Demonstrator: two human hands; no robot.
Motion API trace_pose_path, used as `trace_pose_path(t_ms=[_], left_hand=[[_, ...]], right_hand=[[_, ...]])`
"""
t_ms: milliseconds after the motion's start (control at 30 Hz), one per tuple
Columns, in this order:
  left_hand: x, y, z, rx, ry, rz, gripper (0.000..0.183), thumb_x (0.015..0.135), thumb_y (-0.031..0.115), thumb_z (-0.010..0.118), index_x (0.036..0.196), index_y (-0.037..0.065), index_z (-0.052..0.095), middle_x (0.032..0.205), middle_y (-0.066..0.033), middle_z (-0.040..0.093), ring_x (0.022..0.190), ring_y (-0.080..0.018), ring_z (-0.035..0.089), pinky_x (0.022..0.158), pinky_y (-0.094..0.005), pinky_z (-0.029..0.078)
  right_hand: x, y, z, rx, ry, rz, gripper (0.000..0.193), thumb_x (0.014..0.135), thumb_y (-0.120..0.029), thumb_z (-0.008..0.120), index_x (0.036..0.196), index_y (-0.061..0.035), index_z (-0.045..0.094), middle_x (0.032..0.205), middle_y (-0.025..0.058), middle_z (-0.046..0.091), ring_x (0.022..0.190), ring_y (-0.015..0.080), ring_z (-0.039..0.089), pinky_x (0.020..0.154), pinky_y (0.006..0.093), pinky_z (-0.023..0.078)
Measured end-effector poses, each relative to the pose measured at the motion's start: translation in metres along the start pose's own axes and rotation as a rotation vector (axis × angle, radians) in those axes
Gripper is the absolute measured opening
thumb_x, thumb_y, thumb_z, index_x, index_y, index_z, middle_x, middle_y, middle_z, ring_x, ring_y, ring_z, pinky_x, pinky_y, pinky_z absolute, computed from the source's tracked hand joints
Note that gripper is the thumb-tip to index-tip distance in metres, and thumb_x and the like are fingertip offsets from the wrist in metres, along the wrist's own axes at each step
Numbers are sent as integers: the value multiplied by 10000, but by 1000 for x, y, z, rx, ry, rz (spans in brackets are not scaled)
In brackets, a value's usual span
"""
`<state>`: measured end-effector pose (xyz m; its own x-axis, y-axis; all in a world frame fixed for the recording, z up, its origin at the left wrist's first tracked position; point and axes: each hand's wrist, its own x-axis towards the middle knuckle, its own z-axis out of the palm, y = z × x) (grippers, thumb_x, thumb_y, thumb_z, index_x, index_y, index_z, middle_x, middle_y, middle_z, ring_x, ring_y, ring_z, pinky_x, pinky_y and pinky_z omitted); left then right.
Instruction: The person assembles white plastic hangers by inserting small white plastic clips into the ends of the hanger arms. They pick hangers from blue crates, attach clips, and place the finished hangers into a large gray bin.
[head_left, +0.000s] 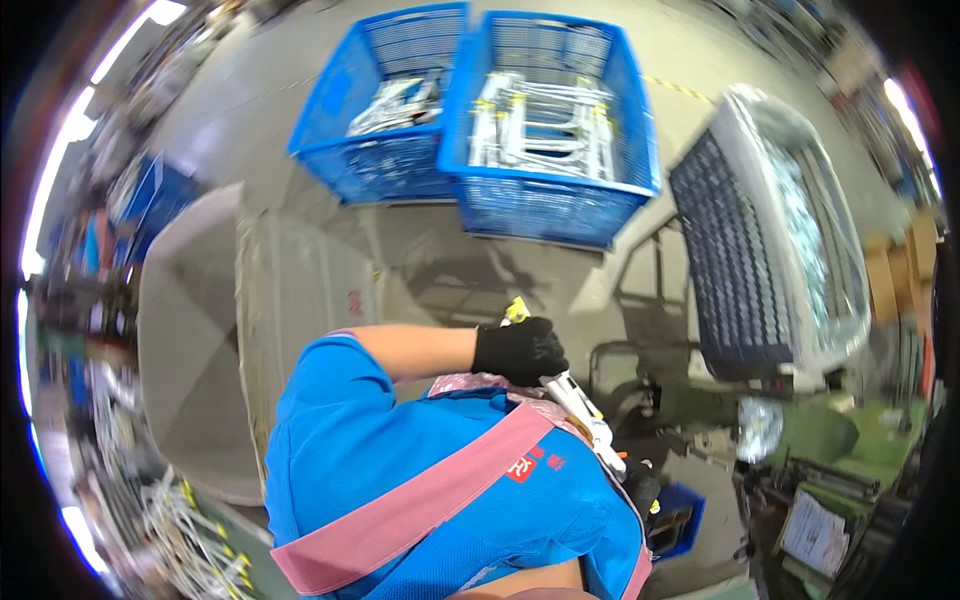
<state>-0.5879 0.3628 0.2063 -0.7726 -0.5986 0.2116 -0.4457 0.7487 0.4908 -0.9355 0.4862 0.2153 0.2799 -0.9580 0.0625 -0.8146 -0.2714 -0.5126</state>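
Observation:
My left hand point(520, 350), in a black glove, is closed around a long white metal frame piece point(580, 408). A yellow end point(516, 310) of the piece sticks out above the fist, and the rest slants down to the right along my body. By its lower end is my right hand point(644, 486), also dark-gloved. My chest and blue sleeve hide most of that hand, so its fingers cannot be made out. Small orange and yellow bits show beside it.
Ahead stand two blue plastic crates point(375, 160) point(550, 205) holding white frames point(545, 130) with yellow parts. On the right are a dark lined basket point(735, 260) and a green machine point(850, 440). A large grey bin point(190, 330) is at left; a small blue box point(682, 520) sits low right.

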Motion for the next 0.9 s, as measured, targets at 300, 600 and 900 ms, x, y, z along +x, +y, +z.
trace_pose_path(t_ms=[300, 600, 900], left_hand=[[-169, 126, 9, 222, 272, -907, 144, 680, 260, 689, 766, 150, 655, 703, -48, 642, 687, -240, 638, 640, -398, 435], [-229, 114, -47, 226, 893, -1158, 295, 691, 293, 749, 915, 109, 694, 743, -116, 656, 718, -320, 649, 644, -423, 500], [-308, 142, -171, -603, 1201, -343, 575, 874, 309, 669, 1322, 26, 444, 1316, -139, 485, 1217, -267, 483, 992, -400, 412]], right_hand=[[90, -93, 37, 157, 18, -461, 263, 729, -144, 748, 954, -46, 652, 952, 136, 656, 908, 336, 593, 802, 439, 460], [153, -277, 139, 1042, -684, -366, 447, 963, -169, 501, 1349, 30, 396, 1147, 140, 609, 1046, 219, 571, 908, 330, 438], [273, -485, 119, 1170, -438, -603, 221, 877, -199, 519, 893, 12, 582, 827, 88, 557, 761, 183, 551, 742, 323, 446]])
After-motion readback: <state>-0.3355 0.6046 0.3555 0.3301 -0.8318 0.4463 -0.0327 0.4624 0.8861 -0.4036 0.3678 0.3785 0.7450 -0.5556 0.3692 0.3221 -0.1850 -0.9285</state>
